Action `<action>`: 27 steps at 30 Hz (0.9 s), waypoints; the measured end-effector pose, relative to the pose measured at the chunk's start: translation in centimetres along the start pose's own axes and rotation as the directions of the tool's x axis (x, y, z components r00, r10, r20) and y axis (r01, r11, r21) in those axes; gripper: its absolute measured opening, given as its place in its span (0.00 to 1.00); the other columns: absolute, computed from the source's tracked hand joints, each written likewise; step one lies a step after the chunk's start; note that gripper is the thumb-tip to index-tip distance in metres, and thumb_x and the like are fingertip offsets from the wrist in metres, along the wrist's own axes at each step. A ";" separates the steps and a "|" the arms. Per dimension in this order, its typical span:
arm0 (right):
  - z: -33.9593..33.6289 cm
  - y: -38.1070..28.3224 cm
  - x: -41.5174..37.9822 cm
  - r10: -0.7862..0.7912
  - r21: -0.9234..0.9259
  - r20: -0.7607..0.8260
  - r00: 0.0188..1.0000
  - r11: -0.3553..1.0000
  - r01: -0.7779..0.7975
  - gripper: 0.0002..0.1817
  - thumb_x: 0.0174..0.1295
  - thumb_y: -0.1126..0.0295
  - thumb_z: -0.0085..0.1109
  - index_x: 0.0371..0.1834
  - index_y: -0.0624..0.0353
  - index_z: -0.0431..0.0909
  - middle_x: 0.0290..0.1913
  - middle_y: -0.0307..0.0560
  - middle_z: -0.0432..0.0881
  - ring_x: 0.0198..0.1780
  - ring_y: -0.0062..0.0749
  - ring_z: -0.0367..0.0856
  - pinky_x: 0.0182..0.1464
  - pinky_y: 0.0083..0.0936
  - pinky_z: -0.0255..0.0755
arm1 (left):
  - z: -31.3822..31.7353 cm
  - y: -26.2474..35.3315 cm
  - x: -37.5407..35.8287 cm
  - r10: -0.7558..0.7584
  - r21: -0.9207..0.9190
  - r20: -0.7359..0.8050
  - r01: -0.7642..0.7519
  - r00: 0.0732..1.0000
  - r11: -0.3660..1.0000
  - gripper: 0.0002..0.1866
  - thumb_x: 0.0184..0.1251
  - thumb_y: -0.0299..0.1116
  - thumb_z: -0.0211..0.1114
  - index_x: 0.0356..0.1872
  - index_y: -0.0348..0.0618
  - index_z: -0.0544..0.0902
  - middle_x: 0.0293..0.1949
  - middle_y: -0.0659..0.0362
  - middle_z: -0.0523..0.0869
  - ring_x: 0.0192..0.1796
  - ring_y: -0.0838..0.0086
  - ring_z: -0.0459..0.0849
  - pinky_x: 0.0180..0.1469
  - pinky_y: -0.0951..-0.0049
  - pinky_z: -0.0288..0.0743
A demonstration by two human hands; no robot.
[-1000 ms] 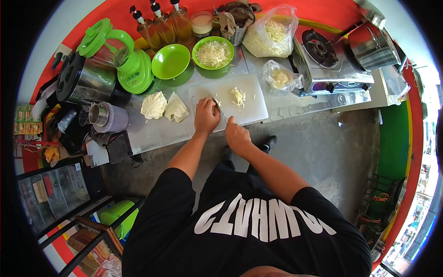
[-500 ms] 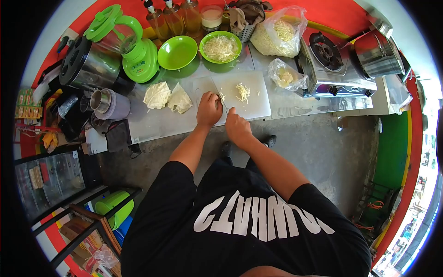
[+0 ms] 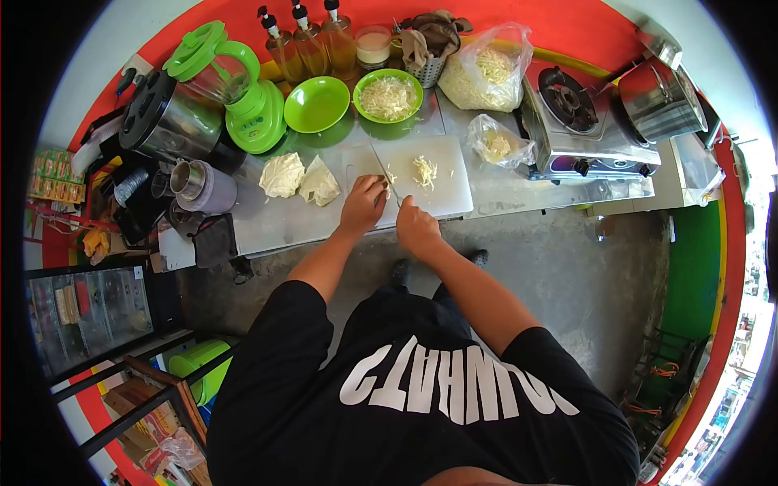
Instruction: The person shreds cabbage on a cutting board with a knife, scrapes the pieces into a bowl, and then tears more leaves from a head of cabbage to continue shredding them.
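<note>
My right hand (image 3: 418, 228) is closed round the handle of a knife (image 3: 395, 193), whose blade points away from me over the white cutting board (image 3: 450, 194). Beside the blade, my left hand (image 3: 363, 206) rests on the board with its fingers curled down. What lies under those fingers is too hidden to name. Pale shreds (image 3: 425, 170) form a small pile right of the knife, and a few more bits lie near the blade. Left of the board are two pale leafy pieces that look like cabbage, one rounded (image 3: 282, 176) and one flatter (image 3: 319, 183).
Behind the board stand an empty green bowl (image 3: 317, 105) and another bowl (image 3: 418, 104) of pale shreds. A bag of shreds (image 3: 484, 77), a smaller bag (image 3: 500, 142) and a gas stove (image 3: 571, 138) are at right. A green blender (image 3: 255, 117) and a grey container (image 3: 212, 190) stand at left.
The whole view has shifted slightly, with the table's back items appearing lower. Both hands stay at the board, the knife still in the right; the left fingers look slightly less tightly curled.
</note>
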State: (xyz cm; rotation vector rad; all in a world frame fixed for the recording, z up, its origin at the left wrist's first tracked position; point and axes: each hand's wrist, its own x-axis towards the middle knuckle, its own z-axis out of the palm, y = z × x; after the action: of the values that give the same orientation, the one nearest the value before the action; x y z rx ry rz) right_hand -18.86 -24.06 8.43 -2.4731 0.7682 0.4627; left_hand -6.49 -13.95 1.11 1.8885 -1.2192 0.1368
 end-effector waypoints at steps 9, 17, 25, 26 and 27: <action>-0.2 -0.3 -1.8 0.012 -0.019 0.041 0.999 1.000 -0.012 0.14 0.71 0.71 0.52 0.53 0.69 0.65 0.46 0.68 0.87 0.50 0.59 0.89 0.53 0.45 0.84 | 0.4 0.4 -0.3 -0.136 0.212 -0.057 0.145 0.989 0.967 0.11 0.66 0.35 0.67 0.46 0.45 0.84 0.53 0.61 0.82 0.58 0.59 0.75 0.59 0.57 0.68; 1.9 0.6 -1.0 0.039 -0.011 0.061 0.997 0.999 -0.039 0.13 0.71 0.72 0.50 0.53 0.67 0.64 0.46 0.70 0.87 0.51 0.61 0.88 0.54 0.46 0.83 | 0.5 0.5 0.0 -0.208 0.229 0.021 0.198 0.978 0.953 0.09 0.65 0.34 0.67 0.44 0.46 0.85 0.50 0.61 0.81 0.54 0.59 0.76 0.57 0.58 0.69; 0.5 -0.2 -0.5 -0.004 -0.022 0.022 1.000 1.000 0.005 0.17 0.67 0.75 0.58 0.54 0.68 0.63 0.45 0.67 0.88 0.49 0.59 0.89 0.54 0.44 0.83 | 0.8 0.1 0.0 -0.171 0.194 -0.005 0.169 0.985 0.966 0.07 0.63 0.28 0.67 0.41 0.44 0.85 0.45 0.60 0.81 0.46 0.58 0.78 0.51 0.58 0.73; 0.8 -0.4 -1.3 0.032 -0.021 0.031 0.999 0.999 -0.031 0.18 0.67 0.75 0.58 0.54 0.68 0.63 0.44 0.66 0.88 0.48 0.59 0.89 0.53 0.44 0.84 | 0.9 0.1 0.0 -0.172 0.182 -0.012 0.172 0.985 0.968 0.06 0.63 0.28 0.67 0.40 0.43 0.84 0.45 0.58 0.81 0.46 0.57 0.78 0.50 0.57 0.73; 1.1 -0.5 -1.7 0.066 -0.022 0.039 0.997 0.998 -0.065 0.18 0.66 0.75 0.59 0.54 0.68 0.63 0.43 0.66 0.88 0.48 0.59 0.90 0.53 0.43 0.84 | 0.9 0.0 0.1 -0.173 0.170 -0.022 0.175 0.985 0.970 0.06 0.63 0.28 0.67 0.39 0.41 0.84 0.45 0.56 0.82 0.45 0.55 0.79 0.49 0.56 0.74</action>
State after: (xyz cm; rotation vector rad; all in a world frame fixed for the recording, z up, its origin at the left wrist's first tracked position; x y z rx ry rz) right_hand -20.01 -22.34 8.47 -2.4561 0.8343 0.5448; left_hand -6.73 -14.62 0.62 2.1337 -1.0592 0.1572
